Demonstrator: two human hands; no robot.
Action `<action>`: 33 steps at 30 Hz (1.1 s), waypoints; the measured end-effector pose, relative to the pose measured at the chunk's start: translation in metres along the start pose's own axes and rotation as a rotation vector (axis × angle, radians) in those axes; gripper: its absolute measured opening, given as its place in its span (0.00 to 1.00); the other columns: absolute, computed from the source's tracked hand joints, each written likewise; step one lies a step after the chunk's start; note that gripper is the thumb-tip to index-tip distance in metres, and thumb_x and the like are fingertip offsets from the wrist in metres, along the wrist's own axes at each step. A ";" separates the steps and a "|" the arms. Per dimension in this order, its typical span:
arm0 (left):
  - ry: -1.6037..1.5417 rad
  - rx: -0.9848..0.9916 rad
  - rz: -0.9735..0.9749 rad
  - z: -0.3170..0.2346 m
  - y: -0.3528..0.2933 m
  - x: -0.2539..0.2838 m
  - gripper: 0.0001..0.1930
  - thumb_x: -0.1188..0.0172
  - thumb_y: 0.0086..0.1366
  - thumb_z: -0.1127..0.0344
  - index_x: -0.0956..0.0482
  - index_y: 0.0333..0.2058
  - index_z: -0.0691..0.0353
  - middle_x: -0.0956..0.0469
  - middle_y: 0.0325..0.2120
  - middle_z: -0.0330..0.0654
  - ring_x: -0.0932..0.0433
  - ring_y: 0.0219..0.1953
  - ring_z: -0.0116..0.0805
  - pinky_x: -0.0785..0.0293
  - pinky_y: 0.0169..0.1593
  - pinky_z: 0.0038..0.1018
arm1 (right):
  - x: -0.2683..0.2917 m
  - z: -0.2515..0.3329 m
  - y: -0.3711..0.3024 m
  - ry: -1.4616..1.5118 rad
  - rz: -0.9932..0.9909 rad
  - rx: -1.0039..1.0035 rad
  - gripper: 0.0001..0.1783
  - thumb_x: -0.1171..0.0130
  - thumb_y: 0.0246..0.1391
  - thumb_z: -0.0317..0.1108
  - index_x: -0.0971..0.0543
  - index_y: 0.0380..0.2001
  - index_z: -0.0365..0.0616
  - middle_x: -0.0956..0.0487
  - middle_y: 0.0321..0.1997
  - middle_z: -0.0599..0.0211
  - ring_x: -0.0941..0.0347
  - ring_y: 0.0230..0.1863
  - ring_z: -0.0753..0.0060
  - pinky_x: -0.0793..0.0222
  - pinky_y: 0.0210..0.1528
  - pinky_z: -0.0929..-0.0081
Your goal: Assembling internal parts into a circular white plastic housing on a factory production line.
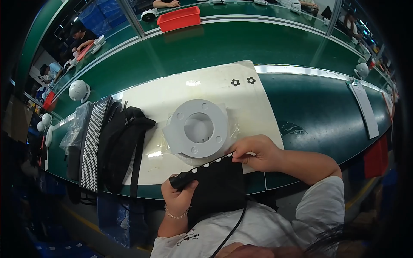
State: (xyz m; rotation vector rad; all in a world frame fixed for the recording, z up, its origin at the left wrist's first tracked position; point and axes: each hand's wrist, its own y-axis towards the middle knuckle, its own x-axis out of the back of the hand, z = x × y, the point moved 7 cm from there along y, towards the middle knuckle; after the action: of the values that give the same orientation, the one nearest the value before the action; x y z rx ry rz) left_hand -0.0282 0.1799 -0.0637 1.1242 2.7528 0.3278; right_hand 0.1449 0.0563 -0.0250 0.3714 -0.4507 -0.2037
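A black sheet (219, 185) with a row of white round dots along its upper edge hangs in front of my body. My left hand (178, 195) is closed round its curled left end, thumb on top. At the sheet's right end my right hand (260, 152) pinches the dotted edge between thumb and fingertips; whether a loose dot sits in that pinch is too small to tell. Just beyond the sheet lies a pale grey ring-shaped plastic part (174, 135) with a large round opening, several round recesses and a flat tab on its left, resting on clear plastic wrap (234, 129).
A cream board (150, 92) covers the middle of the green bench. To the left lie a black bag (122, 146), a sheet packed with white dots (91, 148) and a white rounded device (79, 91). A clipboard (363, 109) lies right; a red bin (178, 19) stands far.
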 end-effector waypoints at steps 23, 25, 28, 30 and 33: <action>0.220 -0.098 0.114 -0.008 0.003 -0.010 0.07 0.37 0.41 0.78 0.23 0.24 0.67 0.28 0.15 0.40 0.30 0.16 0.25 0.37 0.21 0.18 | -0.023 0.058 0.007 -0.440 -0.092 0.543 0.12 0.41 0.40 0.28 0.26 0.33 0.51 0.28 0.35 0.74 0.30 0.38 0.71 0.41 0.38 0.71; 0.244 -0.109 0.132 -0.009 0.003 -0.012 0.07 0.37 0.41 0.78 0.24 0.23 0.67 0.28 0.15 0.40 0.30 0.15 0.26 0.37 0.20 0.19 | -0.025 0.057 0.006 -0.436 -0.089 0.538 0.12 0.42 0.42 0.29 0.26 0.34 0.52 0.28 0.35 0.74 0.31 0.39 0.71 0.42 0.38 0.71; 0.246 -0.133 0.101 -0.013 0.004 -0.013 0.06 0.37 0.41 0.78 0.25 0.21 0.67 0.29 0.13 0.40 0.31 0.14 0.27 0.38 0.20 0.20 | -0.031 0.061 0.002 -0.510 0.044 0.565 0.16 0.47 0.45 0.29 0.26 0.41 0.53 0.30 0.36 0.74 0.33 0.40 0.72 0.43 0.37 0.74; 0.291 -0.103 0.146 -0.013 0.006 -0.015 0.06 0.37 0.41 0.77 0.26 0.19 0.66 0.29 0.13 0.39 0.32 0.13 0.27 0.38 0.19 0.20 | -0.032 0.063 0.001 -0.524 0.054 0.579 0.16 0.47 0.45 0.29 0.26 0.41 0.53 0.31 0.36 0.73 0.33 0.40 0.72 0.43 0.36 0.74; 0.245 -0.063 0.144 -0.008 0.004 -0.012 0.06 0.37 0.41 0.77 0.27 0.19 0.66 0.30 0.12 0.39 0.33 0.13 0.28 0.39 0.19 0.20 | -0.034 0.064 -0.002 -0.528 0.057 0.603 0.17 0.47 0.45 0.29 0.27 0.42 0.53 0.32 0.36 0.73 0.33 0.39 0.72 0.43 0.36 0.74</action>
State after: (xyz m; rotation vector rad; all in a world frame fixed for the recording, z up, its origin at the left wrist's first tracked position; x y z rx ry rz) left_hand -0.0191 0.1729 -0.0540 1.3513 2.8476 0.6047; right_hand 0.0857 0.0445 0.0150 0.9028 -1.0491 -0.1035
